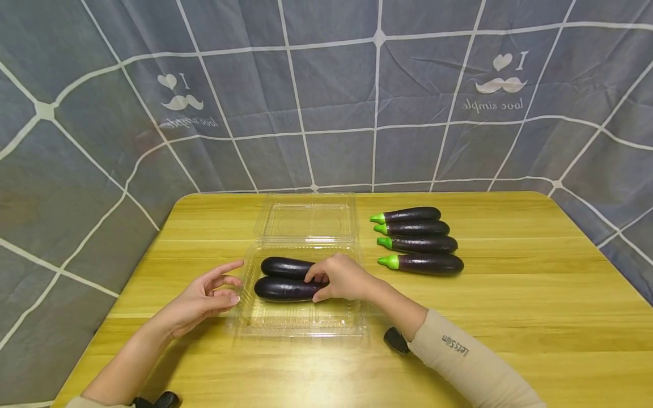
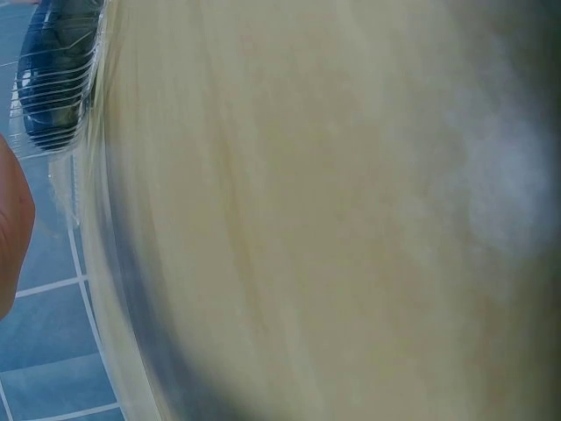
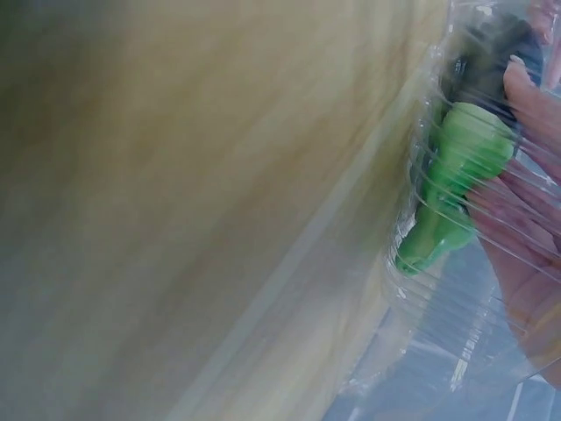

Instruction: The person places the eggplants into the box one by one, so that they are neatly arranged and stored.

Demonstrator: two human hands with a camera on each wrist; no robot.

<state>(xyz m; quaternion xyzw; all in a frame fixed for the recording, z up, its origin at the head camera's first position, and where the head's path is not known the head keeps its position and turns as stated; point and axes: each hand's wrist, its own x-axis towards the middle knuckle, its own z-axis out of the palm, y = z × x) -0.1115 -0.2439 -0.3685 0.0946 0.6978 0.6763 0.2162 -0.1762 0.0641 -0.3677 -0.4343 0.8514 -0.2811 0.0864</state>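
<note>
Though open, container [image 1: 301, 324] with two eggplants [image 1: 285, 288]

Head: widest view, looking forward and down over the surface [image 1: 510, 323] toward the grey backdrop [image 1: 336, 85].
Left wrist: close and low, tipped sideways; surface fills most, backdrop at left.
Right wrist: close, also tipped, facing green stems [image 3: 473, 145] through clear plastic.
Shared by head and right wrist: clear container [image 1: 301, 324], right hand [image 1: 344, 277].
</note>
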